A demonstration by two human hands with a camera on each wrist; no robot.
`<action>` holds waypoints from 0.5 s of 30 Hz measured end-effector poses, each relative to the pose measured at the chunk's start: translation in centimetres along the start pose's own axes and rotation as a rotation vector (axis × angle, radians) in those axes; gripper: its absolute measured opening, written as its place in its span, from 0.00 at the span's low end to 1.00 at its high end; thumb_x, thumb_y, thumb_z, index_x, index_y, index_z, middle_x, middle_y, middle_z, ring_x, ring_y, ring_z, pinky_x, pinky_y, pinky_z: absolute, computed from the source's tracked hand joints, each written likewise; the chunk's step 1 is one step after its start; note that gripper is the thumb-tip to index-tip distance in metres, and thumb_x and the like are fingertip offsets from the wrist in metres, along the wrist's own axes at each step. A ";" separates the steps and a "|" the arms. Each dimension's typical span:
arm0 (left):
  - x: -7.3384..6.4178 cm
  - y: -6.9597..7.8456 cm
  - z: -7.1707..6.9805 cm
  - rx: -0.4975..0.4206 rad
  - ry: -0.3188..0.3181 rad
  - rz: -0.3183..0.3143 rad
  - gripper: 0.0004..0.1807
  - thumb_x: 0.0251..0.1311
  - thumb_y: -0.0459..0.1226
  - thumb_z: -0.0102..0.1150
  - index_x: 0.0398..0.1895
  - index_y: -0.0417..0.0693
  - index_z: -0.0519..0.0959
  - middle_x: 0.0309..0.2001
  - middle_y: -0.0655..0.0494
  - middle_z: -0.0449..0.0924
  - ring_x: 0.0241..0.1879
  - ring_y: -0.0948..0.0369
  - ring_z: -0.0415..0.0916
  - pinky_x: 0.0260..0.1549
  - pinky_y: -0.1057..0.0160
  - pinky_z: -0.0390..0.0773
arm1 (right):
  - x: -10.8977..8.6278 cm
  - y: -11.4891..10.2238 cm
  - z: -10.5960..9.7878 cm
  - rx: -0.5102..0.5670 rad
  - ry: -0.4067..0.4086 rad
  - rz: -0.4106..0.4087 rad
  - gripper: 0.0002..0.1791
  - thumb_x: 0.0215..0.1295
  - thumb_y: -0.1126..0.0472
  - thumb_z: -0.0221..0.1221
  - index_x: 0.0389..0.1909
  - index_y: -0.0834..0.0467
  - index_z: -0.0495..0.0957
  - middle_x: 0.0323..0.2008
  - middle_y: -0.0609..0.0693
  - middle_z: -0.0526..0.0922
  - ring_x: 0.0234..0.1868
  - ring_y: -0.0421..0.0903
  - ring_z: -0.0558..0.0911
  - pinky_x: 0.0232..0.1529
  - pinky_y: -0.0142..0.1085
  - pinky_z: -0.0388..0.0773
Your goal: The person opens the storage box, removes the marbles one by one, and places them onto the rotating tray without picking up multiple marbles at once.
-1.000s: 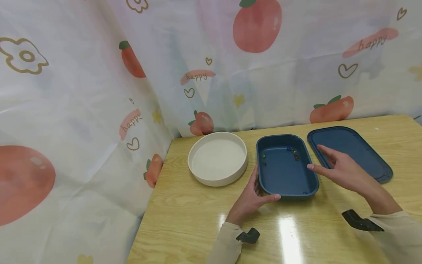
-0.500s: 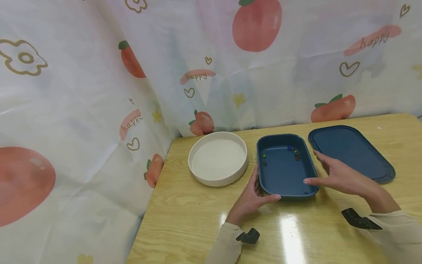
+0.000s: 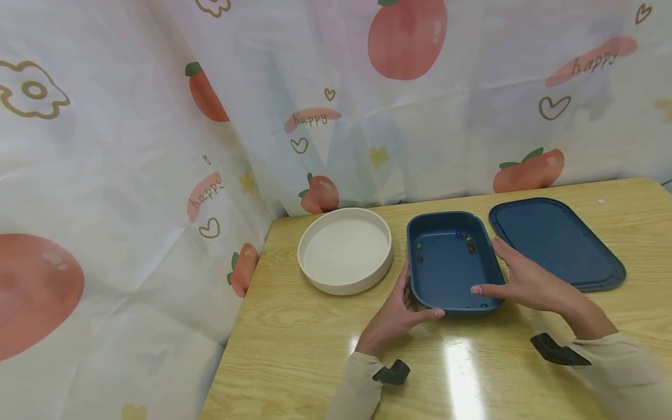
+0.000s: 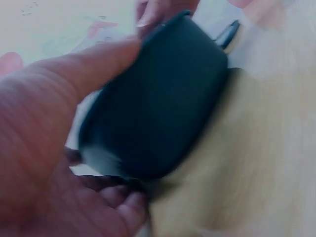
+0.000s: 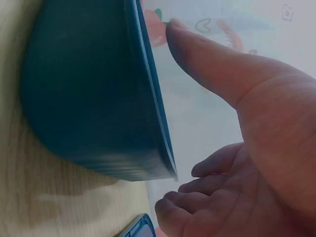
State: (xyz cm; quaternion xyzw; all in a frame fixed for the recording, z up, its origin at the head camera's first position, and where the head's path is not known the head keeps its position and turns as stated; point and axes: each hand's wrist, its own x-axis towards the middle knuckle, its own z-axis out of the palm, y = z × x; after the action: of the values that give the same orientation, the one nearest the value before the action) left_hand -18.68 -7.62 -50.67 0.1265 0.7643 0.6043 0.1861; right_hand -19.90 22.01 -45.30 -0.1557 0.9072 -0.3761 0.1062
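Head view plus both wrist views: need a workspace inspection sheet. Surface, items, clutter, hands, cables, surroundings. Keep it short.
Surface: light wood table, glare near the front.
Items: blue container holding small beads; white round dish to its left; flat blue lid to its right.
Clutter: tiny pale speck beyond the lid, too small to identify.
Left hand: holds the container's near left corner, thumb at the rim.
Right hand: at the container's right side; right wrist view shows a gap.
Cables: none plainly seen.
Surroundings: fruit-print curtain behind and at left.
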 end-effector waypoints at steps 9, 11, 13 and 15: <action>-2.7 2.7 -6.4 0.061 0.043 0.085 0.53 0.63 0.48 0.72 0.84 0.55 0.51 0.83 0.50 0.55 0.82 0.51 0.56 0.78 0.48 0.60 | 0.6 0.3 0.3 0.042 -0.058 0.005 0.70 0.63 0.44 0.71 0.79 0.74 0.29 0.78 0.81 0.34 0.76 0.83 0.46 0.64 0.77 0.57; -3.2 3.5 -8.4 0.047 0.095 0.134 0.50 0.63 0.45 0.72 0.83 0.52 0.54 0.82 0.49 0.56 0.81 0.48 0.56 0.79 0.46 0.57 | 0.8 0.4 0.2 0.039 -0.056 0.002 0.70 0.63 0.44 0.71 0.79 0.74 0.29 0.78 0.81 0.34 0.76 0.83 0.45 0.64 0.77 0.57; -3.6 4.1 -10.4 0.052 0.156 0.172 0.49 0.63 0.44 0.73 0.82 0.50 0.56 0.82 0.50 0.58 0.81 0.47 0.56 0.80 0.47 0.56 | 0.9 0.5 0.2 0.034 -0.055 0.003 0.70 0.63 0.44 0.71 0.80 0.74 0.29 0.78 0.81 0.35 0.76 0.83 0.46 0.64 0.76 0.58; -4.0 4.4 -12.6 0.089 0.202 0.179 0.48 0.63 0.43 0.72 0.82 0.49 0.56 0.82 0.51 0.57 0.82 0.48 0.54 0.81 0.48 0.53 | 0.9 0.5 0.2 0.026 -0.056 0.004 0.69 0.63 0.44 0.71 0.80 0.74 0.30 0.78 0.81 0.36 0.75 0.83 0.49 0.64 0.76 0.59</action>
State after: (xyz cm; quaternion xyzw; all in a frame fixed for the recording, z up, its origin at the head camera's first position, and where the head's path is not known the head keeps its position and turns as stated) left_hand -20.78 -19.29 -43.37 0.1407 0.7909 0.5937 0.0476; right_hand -20.78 21.96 -45.87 -0.1629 0.8993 -0.3828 0.1345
